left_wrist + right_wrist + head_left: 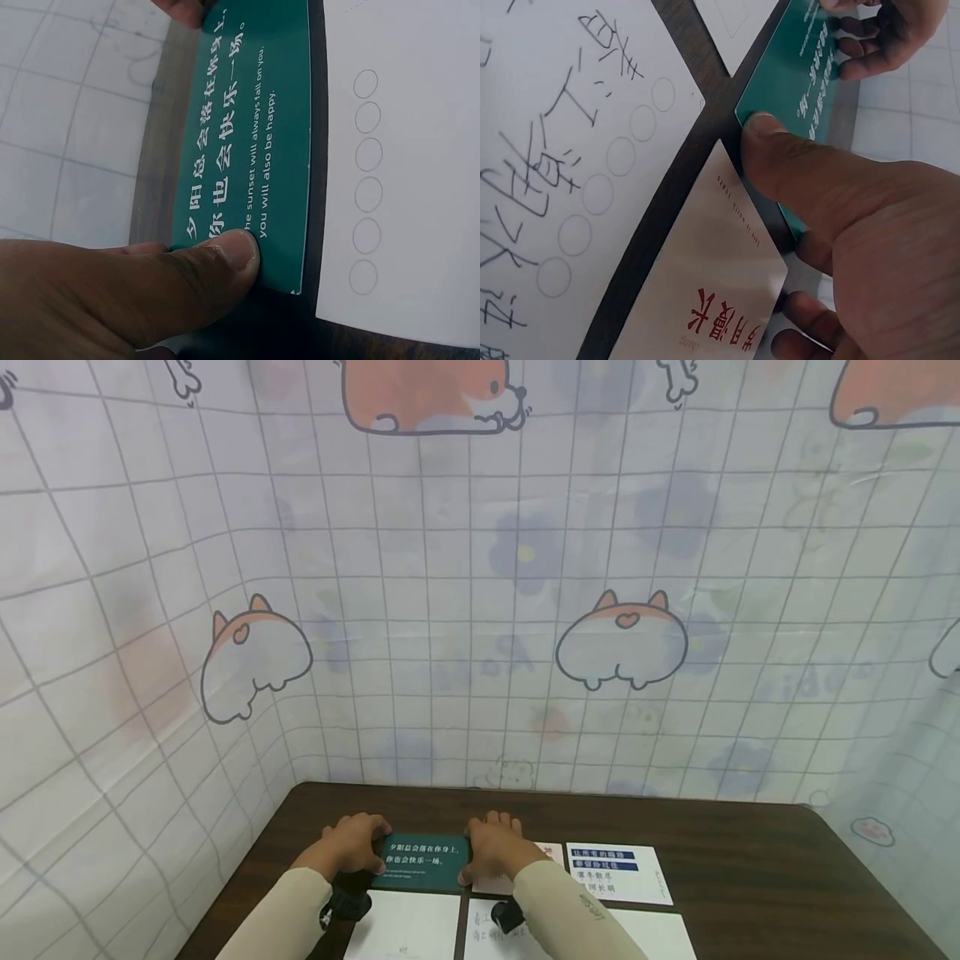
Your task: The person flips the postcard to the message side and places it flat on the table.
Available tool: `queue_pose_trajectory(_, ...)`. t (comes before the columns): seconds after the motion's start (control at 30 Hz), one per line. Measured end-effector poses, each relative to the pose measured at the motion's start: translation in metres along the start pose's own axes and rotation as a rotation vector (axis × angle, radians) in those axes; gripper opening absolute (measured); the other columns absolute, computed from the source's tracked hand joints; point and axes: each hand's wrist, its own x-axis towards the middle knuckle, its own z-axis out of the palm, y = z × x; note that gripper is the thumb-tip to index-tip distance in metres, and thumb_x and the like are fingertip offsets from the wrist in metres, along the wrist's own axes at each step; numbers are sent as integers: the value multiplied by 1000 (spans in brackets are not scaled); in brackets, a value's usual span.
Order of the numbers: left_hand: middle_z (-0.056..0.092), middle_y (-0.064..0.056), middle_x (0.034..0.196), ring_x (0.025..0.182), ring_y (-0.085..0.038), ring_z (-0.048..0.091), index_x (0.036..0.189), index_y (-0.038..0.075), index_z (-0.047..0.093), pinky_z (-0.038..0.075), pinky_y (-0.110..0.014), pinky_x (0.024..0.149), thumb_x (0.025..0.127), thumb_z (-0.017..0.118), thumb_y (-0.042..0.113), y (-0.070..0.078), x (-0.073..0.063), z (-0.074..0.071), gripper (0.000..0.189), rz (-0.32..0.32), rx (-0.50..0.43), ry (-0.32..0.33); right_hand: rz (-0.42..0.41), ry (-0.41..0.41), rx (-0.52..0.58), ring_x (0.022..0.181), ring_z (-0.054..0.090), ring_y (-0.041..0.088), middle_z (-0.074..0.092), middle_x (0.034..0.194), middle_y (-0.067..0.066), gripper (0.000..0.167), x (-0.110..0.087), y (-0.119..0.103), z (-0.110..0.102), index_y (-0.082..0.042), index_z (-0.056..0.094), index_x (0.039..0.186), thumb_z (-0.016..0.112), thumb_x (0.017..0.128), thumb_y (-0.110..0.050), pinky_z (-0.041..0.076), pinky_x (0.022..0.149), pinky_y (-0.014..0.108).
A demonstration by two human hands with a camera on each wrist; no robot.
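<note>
A green postcard (423, 862) with white Chinese and English lettering lies at the back left of the dark table, between both hands. My left hand (348, 846) grips its left end; in the left wrist view the thumb (236, 251) lies over the printed face and the fingers are mostly hidden. At the right end, my right hand (495, 847) holds the card, its thumb (765, 127) on the near corner and a fingertip by the far one in the right wrist view. A pale pink card (705, 277) with red characters lies just under that hand.
A white card with blue bands (618, 872) lies further right. In front is a row of white cards, one blank-looking (405, 922), one handwritten (525, 112). The dark wooden table (765, 877) meets a patterned cloth backdrop (465, 718) behind and on the left.
</note>
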Motion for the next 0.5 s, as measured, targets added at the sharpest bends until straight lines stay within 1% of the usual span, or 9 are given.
queue_pose_trajectory(0.13, 69, -4, 112, 100, -29, 58, 120, 11, 70, 36, -65, 92, 71, 95, 16, -1, 1, 0, 56, 6, -2, -2, -5, 0, 30, 100, 38, 25, 48, 101, 3, 71, -1, 1, -1, -12, 62, 129, 94, 72, -40, 32, 93, 44)
queue_pose_trajectory(0.23, 69, -3, 111, 99, -27, 58, 120, 12, 69, 37, -64, 93, 71, 95, 17, -1, 1, -1, 55, 4, -11, -10, -7, 3, 49, 101, 39, 25, 48, 102, 3, 71, -1, 2, -1, -12, 61, 128, 94, 71, -39, 32, 93, 45)
queue_pose_trajectory(0.4, 68, -2, 111, 103, -28, 58, 120, 14, 69, 37, -62, 93, 70, 95, 19, -3, -1, -3, 56, 12, -24, -11, -33, 41, 40, 106, 43, 26, 54, 111, 6, 74, 0, 3, 3, -13, 60, 128, 96, 69, -40, 33, 99, 47)
queue_pose_trajectory(0.5, 67, -2, 109, 103, -28, 58, 119, 15, 69, 37, -61, 92, 69, 95, 20, -4, -3, -3, 57, 29, -35, 11, -50, 74, 30, 108, 47, 26, 57, 116, 6, 75, 1, 4, 6, -13, 59, 127, 96, 68, -40, 34, 100, 46)
